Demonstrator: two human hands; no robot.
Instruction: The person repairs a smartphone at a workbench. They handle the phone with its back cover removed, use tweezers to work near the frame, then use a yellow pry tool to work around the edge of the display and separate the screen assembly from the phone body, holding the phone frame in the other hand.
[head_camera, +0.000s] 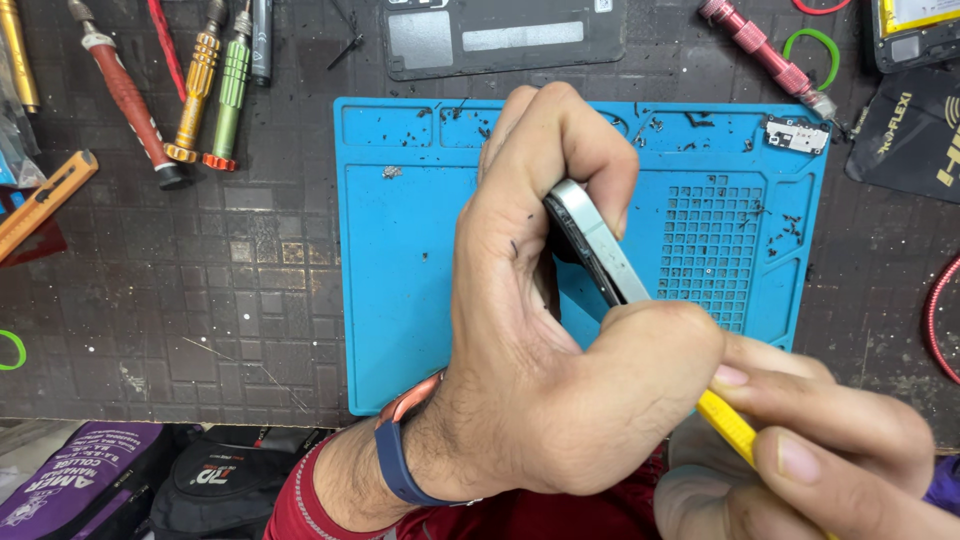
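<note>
My left hand (540, 300) grips a phone body with a silver metal frame (600, 250), held on edge above the blue silicone work mat (400, 260). Only the frame's rim shows; the rest is hidden by my fingers and thumb. My right hand (820, 450), at the lower right, pinches a thin yellow tool (728, 425) whose tip runs up under my left thumb toward the phone's lower edge. A dark blue wristband sits on my left wrist.
Several screwdrivers (215, 85) lie at the top left, a red one (765, 50) at the top right. A dark phone back panel (500, 35) lies above the mat. A small circuit part (797, 133) sits in the mat's top right tray. Green rings, an orange cutter (45, 200) and bags surround the mat.
</note>
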